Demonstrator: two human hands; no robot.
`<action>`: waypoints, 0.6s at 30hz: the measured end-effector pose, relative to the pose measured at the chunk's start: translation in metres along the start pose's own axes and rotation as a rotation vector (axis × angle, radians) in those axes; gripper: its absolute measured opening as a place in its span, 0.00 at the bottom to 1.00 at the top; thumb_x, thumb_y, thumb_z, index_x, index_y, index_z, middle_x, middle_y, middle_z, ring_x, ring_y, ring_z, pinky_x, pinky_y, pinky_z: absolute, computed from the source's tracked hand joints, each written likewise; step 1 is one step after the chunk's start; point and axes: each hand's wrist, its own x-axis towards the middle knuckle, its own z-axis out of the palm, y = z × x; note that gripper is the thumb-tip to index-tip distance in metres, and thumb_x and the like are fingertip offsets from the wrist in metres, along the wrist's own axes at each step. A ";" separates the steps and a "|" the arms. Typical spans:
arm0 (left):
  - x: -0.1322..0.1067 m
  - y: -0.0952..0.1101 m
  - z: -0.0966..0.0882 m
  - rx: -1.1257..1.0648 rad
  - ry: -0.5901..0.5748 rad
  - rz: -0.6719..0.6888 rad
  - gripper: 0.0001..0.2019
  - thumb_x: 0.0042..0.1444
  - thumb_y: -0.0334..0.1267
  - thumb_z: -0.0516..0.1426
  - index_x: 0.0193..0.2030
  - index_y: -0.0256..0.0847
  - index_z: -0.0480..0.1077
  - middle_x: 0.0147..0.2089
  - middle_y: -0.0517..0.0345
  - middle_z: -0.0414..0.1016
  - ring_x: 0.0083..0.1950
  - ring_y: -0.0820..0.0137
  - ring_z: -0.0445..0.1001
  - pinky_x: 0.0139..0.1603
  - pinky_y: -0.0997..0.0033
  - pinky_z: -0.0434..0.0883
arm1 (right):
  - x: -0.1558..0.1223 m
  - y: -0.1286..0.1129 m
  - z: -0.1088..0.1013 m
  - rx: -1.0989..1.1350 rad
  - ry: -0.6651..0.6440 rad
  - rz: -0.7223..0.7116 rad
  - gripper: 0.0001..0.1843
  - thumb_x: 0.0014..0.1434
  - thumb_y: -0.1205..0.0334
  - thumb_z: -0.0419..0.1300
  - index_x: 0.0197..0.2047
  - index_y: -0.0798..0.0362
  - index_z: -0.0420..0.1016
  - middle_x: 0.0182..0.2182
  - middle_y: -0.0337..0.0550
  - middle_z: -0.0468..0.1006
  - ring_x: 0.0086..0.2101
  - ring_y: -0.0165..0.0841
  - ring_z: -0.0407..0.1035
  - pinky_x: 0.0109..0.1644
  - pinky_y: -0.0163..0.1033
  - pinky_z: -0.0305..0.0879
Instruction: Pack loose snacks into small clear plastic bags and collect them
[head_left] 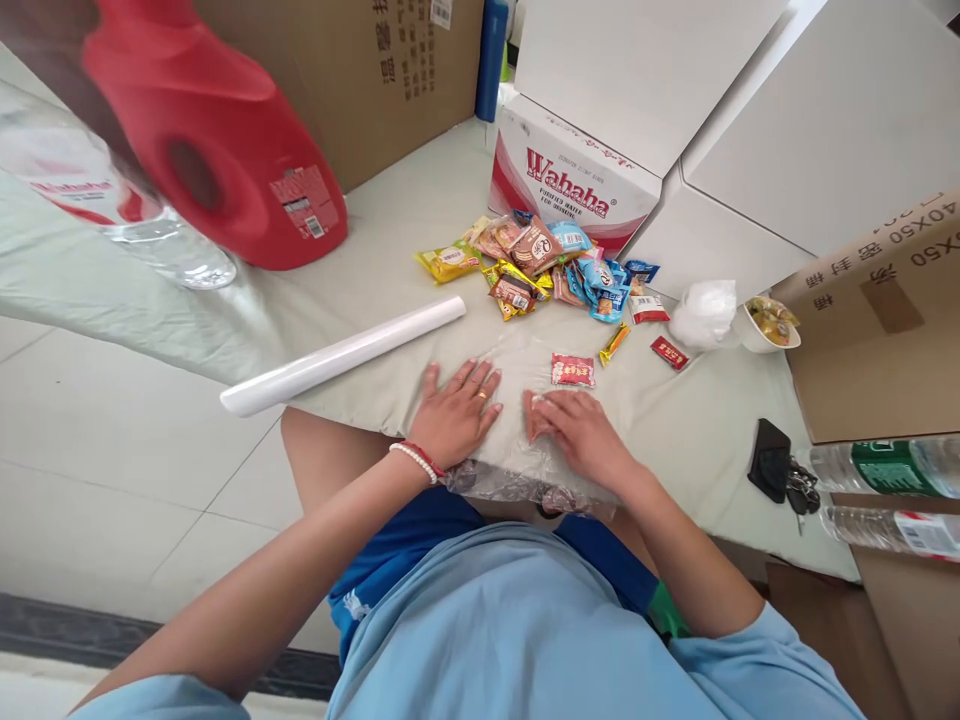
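Pale green cloth [697,445] is spread over a table, and its far side is lined with a brown cardboard box [352,80], a red-and-white carton [574,190] printed "Wahaha" and large white boxes [630,60]. At the near edge, clear plastic film [514,350] is laid on the cloth, its crumpled end draped over toward the person's lap. Onto this film the left hand [456,415] is pressed palm down, its fingers stretched out and slightly spread; a ring is worn on one finger, and the wrist is circled by red and white bracelets. By the right hand [581,432], fingers drawn close together, a reddish-brown packet [534,415] is held against the film, partly covered by the fingertips; how firmly it is gripped cannot be told. Just beyond that hand, a red packet [573,370] is laid flat. Farther back, a pile of wrapped snacks [536,248] is heaped before the carton, with a yellow stick packet [614,343] and a small dark-red packet [668,352] placed apart from it, near a white plastic bag [703,313] and a filled white bowl [754,332]. On the left, a white roll [345,355] is set slantwise, overlooked by a red jug [247,215].
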 end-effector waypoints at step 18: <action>-0.002 -0.010 0.003 0.064 0.005 -0.001 0.28 0.74 0.48 0.41 0.77 0.46 0.58 0.78 0.50 0.59 0.79 0.51 0.57 0.77 0.27 0.42 | 0.102 0.120 -0.066 0.067 -0.111 0.506 0.12 0.58 0.71 0.63 0.43 0.53 0.85 0.32 0.43 0.86 0.34 0.37 0.79 0.46 0.39 0.74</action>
